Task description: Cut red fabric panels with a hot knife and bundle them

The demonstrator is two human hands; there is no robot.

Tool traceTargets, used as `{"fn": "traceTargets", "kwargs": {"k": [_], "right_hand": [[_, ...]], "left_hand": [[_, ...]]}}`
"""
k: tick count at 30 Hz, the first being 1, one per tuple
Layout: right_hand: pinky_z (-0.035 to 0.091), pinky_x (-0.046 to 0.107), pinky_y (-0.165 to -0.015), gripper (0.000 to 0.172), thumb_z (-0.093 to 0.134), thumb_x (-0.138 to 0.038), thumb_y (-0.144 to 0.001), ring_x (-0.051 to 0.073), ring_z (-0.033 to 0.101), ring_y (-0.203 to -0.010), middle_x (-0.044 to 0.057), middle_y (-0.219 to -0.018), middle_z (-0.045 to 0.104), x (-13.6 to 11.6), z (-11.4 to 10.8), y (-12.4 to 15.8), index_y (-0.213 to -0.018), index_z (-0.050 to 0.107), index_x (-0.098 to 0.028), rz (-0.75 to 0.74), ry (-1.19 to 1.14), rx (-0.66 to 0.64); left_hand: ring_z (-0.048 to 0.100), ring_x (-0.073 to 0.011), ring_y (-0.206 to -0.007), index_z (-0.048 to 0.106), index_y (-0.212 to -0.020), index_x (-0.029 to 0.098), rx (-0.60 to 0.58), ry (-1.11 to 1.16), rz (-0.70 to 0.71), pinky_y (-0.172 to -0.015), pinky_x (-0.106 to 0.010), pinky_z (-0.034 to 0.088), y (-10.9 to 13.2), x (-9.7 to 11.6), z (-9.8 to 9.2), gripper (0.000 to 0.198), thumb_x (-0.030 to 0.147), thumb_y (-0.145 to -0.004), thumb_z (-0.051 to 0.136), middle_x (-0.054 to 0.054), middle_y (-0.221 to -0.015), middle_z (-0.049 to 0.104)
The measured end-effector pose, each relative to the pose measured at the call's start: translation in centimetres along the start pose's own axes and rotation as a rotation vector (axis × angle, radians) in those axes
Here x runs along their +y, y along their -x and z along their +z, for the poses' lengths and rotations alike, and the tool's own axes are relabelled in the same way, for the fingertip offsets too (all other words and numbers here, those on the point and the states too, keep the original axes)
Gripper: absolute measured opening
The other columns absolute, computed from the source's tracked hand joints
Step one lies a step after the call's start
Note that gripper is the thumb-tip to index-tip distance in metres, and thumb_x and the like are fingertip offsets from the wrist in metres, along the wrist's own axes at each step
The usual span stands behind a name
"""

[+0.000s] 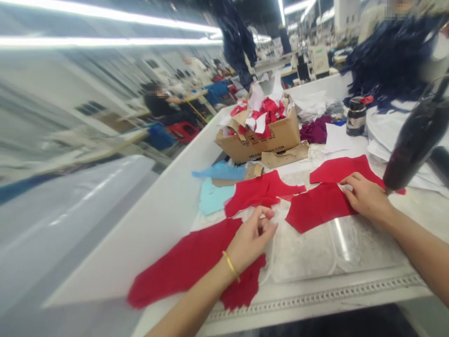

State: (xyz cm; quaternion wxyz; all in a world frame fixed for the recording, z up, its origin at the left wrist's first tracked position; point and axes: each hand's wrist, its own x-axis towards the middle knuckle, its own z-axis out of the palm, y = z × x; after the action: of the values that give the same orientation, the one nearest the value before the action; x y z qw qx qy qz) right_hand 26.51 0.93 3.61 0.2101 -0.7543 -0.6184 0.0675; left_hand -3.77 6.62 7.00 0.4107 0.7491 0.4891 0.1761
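One carton (pixel 277 139): red, white scraps (pixel 272 110) inside | left grip (pixel 253 235): released | right grip (pixel 367 197): pinching red panel (pixel 318 208)

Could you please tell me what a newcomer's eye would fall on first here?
Probably the bright red cloth pieces spread over the pale worktable, the right hand touching one. Next come the cardboard box behind, heaped with red and white scraps, and the dark blue fabric at upper right.

Tube lights (pixel 105 41) shine brightly; glare streaks the table (pixel 301 257) below the right hand (pixel 366 194); far left of it, blur stretches.
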Motion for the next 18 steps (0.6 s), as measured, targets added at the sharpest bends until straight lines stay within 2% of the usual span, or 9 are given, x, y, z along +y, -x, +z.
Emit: {"fn": "traceTargets", "kwargs": {"k": [2,4,6,10,11,13,15,18], "right_hand": [[0.045,0.03,-0.064,0.022,0.052,-0.022,-0.095,0.022,0.069,-0.088,0.007,-0.111,0.069,0.1,0.1,0.1,-0.108,0.07,-0.021,-0.015,0.021,0.012],[0.045,0.03,-0.063,0.023,0.053,-0.023,-0.094,0.022,0.069,-0.087,0.006,-0.111,0.069,0.3,0.2,0.1,-0.108,0.071,-0.022,-0.002,0.028,0.019],[0.045,0.031,-0.063,0.023,0.054,-0.023,-0.093,0.022,0.069,-0.085,0.006,-0.112,0.069,0.4,0.3,0.1,-0.109,0.071,-0.023,0.02,0.024,0.029],[0.045,0.03,-0.062,0.022,0.055,-0.026,-0.092,0.021,0.068,-0.084,0.005,-0.113,0.07,0.5,0.5,0.0,-0.108,0.071,-0.024,0.054,-0.005,0.013],[0.044,0.03,-0.061,0.022,0.055,-0.026,-0.092,0.021,0.068,-0.084,0.005,-0.113,0.069,0.6,0.5,0.0,-0.107,0.071,-0.024,0.066,-0.01,0.004],[0.044,0.031,-0.062,0.022,0.054,-0.026,-0.093,0.021,0.068,-0.085,0.005,-0.114,0.069,0.6,0.4,0.0,-0.106,0.071,-0.024,0.089,-0.012,-0.007],[0.044,0.031,-0.063,0.022,0.053,-0.026,-0.093,0.021,0.068,-0.083,0.004,-0.115,0.069,0.6,0.3,-0.1,-0.106,0.071,-0.025,0.103,-0.008,-0.02],[0.043,0.031,-0.064,0.022,0.052,-0.026,-0.093,0.02,0.067,-0.081,0.004,-0.115,0.07,0.5,0.1,0.0,-0.105,0.071,-0.025,0.103,0.008,-0.057]], "left_hand": [[0.049,-0.0135,-0.053,0.057,-0.1,0.021,0.027,-0.265,0.175,-0.056,-0.024,0.041,0.9,-1.1,-0.1,0.016,0.031,-0.087,0.056,0.008,-0.061,0.051],[0.058,-0.0184,-0.067,0.06,-0.111,0.02,0.056,-0.486,0.367,-0.066,-0.03,0.049,1.5,-1.8,0.4,0.022,0.024,-0.091,0.051,0.001,-0.075,0.06],[0.062,-0.0219,-0.08,0.06,-0.121,0.02,0.093,-0.665,0.553,-0.074,-0.033,0.052,1.5,-2.2,1.5,0.033,0.014,-0.091,0.048,-0.005,-0.088,0.063],[0.06,-0.024,-0.094,0.059,-0.132,0.025,0.152,-0.936,0.827,-0.081,-0.036,0.053,0.5,-2.1,3.6,0.064,-0.006,-0.078,0.044,-0.01,-0.111,0.063],[0.06,-0.0244,-0.096,0.061,-0.13,0.026,0.167,-0.986,0.866,-0.082,-0.037,0.052,0.3,-1.9,3.9,0.064,-0.006,-0.077,0.045,-0.01,-0.115,0.063],[0.059,-0.0253,-0.098,0.068,-0.115,0.023,0.205,-1.055,0.899,-0.083,-0.038,0.052,0.2,-1.7,4.1,0.049,-0.005,-0.079,0.049,-0.011,-0.118,0.063],[0.059,-0.025,-0.094,0.068,-0.091,0.018,0.246,-1.081,0.888,-0.079,-0.037,0.051,0.5,-1.7,3.7,0.03,-0.003,-0.081,0.051,-0.012,-0.11,0.065],[0.059,-0.0253,-0.086,0.062,-0.073,0.017,0.284,-1.082,0.84,-0.073,-0.037,0.051,1.5,-1.8,2.6,0.026,-0.005,-0.08,0.049,-0.012,-0.094,0.066]]}}
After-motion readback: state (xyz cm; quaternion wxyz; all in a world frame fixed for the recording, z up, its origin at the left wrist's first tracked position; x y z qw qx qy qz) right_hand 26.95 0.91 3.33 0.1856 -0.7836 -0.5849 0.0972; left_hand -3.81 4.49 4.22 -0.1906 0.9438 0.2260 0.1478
